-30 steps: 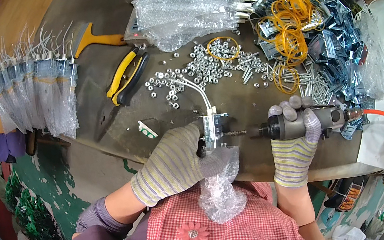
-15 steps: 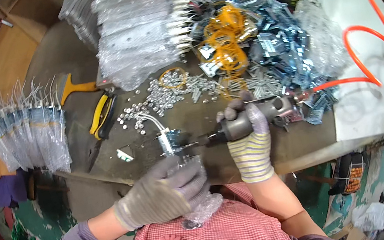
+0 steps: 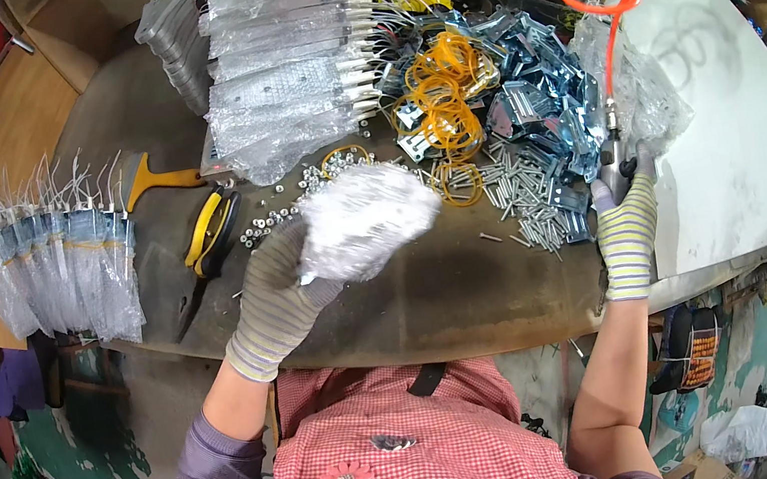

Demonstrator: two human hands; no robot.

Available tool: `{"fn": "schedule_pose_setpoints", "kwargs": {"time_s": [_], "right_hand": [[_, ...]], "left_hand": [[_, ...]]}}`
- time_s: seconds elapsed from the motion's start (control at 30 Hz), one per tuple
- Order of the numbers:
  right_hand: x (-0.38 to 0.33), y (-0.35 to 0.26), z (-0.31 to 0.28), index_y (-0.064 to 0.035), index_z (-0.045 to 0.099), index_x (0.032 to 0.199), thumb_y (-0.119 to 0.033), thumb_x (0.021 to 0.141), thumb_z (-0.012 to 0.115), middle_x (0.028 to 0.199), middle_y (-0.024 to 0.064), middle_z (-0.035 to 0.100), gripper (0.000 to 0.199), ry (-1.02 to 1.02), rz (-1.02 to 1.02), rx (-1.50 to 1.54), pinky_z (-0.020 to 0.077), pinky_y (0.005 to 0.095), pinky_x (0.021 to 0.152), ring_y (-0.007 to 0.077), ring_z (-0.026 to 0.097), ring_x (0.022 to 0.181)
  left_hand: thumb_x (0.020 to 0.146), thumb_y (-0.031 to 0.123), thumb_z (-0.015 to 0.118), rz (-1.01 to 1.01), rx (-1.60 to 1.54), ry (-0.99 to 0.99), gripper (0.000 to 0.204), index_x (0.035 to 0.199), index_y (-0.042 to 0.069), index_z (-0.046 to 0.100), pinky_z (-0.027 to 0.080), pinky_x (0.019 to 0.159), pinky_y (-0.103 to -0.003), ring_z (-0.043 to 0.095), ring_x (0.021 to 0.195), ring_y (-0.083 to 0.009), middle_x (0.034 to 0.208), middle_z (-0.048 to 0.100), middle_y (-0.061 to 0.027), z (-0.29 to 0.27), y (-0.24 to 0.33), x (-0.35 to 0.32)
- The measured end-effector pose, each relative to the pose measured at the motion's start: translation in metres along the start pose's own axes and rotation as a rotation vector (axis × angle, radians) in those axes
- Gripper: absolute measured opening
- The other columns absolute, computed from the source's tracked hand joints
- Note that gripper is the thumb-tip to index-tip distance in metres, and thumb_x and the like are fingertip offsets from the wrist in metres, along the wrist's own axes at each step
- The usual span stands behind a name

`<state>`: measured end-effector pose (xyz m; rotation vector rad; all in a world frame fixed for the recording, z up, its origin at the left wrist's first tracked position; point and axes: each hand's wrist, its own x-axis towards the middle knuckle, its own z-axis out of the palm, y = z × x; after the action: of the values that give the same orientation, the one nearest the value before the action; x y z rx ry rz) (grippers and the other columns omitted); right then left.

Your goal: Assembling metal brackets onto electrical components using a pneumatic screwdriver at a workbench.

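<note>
My left hand (image 3: pixel 276 293), in a striped glove, is closed on a bubble-wrapped part (image 3: pixel 370 221), blurred by motion and held above the table's middle. The wrap hides the part's shape. At the table's right, near the front edge, my right hand (image 3: pixel 629 239) is closed around an air screwdriver (image 3: pixel 609 151); its body is mostly hidden by the glove. An orange coiled hose (image 3: pixel 610 49) runs up from its end. Beside my right hand are blue-silver metal brackets (image 3: pixel 552 125) and loose screws (image 3: pixel 518 197). Small nuts (image 3: pixel 265 227) lie behind my left hand.
Wrapped parts with white wires are stacked (image 3: pixel 283 63) at the back, and a bundled row (image 3: pixel 53 264) stands at left. Yellow-handled pliers (image 3: pixel 211 238), a yellow-handled scraper (image 3: pixel 155 179) and orange rubber bands (image 3: pixel 446 97) lie between. A white sheet (image 3: pixel 729 121) covers the right side.
My right hand has carried the air screwdriver rightward, away from the wrapped part. My left hand has raised that part forward from near my apron, and the hose has shifted upward.
</note>
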<state>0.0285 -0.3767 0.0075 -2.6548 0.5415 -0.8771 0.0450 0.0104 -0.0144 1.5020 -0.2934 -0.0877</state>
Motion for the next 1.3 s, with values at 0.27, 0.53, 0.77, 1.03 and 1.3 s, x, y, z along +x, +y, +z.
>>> {"fn": "schedule_pose_setpoints", "kwargs": {"time_s": [0.27, 0.53, 0.77, 1.03, 1.3], "right_hand": [[-0.020, -0.089, 0.024, -0.0055, 0.059, 0.123, -0.008, 0.078, 0.070, 0.111, 0.0123, 0.063, 0.047, -0.199, -0.686, 0.261, 0.0454, 0.0422, 0.096, 0.0319, 0.060, 0.103], [-0.038, -0.155, 0.014, -0.0014, 0.059, 0.124, -0.010, 0.088, 0.071, 0.106, 0.0059, 0.067, 0.039, -0.823, 0.082, 1.821, 0.0507, 0.0273, 0.081, 0.0128, 0.062, 0.092], [-0.083, -0.195, 0.007, -0.0025, 0.066, 0.081, -0.019, 0.088, 0.072, 0.075, 0.0076, 0.065, 0.019, -0.543, -0.262, 1.151, 0.0476, 0.0294, 0.061, 0.0182, 0.059, 0.064], [-0.065, -0.177, 0.032, -0.0066, 0.070, 0.091, -0.028, 0.083, 0.072, 0.087, 0.0142, 0.065, 0.023, -0.695, -0.776, 0.795, 0.0518, 0.0418, 0.076, 0.0331, 0.064, 0.083], [-0.004, -0.195, 0.106, -0.0085, 0.070, 0.089, -0.017, 0.079, 0.072, 0.086, 0.0100, 0.061, 0.013, -0.455, -1.043, 0.079, 0.0488, 0.0424, 0.078, 0.0305, 0.060, 0.088]], "left_hand": [[0.079, 0.020, 0.073, 0.397, 0.778, -0.170, 0.039, 0.112, 0.005, 0.061, 0.049, 0.089, -0.039, 0.060, 0.101, -0.0331, 0.108, 0.063, -0.0122, -0.003, -0.001, -0.003], [0.090, 0.028, 0.070, -0.015, -0.167, 0.157, 0.052, 0.131, 0.004, 0.049, 0.057, 0.072, -0.031, 0.064, 0.088, -0.0177, 0.110, 0.062, -0.0099, 0.024, 0.041, -0.009], [0.086, 0.052, 0.067, -0.056, -0.496, 0.143, 0.088, 0.148, 0.001, 0.031, 0.058, 0.067, -0.029, 0.065, 0.097, -0.0181, 0.129, 0.057, -0.0110, 0.020, 0.034, -0.026], [0.086, 0.044, 0.067, -0.189, -0.623, 0.177, 0.070, 0.139, 0.002, 0.046, 0.052, 0.090, -0.032, 0.062, 0.105, -0.0213, 0.121, 0.061, -0.0101, -0.010, 0.022, -0.072], [0.088, 0.043, 0.066, -0.215, -0.802, 0.230, 0.062, 0.134, 0.005, 0.048, 0.058, 0.068, -0.034, 0.065, 0.093, -0.0201, 0.111, 0.063, -0.0083, -0.025, 0.013, -0.089]]}}
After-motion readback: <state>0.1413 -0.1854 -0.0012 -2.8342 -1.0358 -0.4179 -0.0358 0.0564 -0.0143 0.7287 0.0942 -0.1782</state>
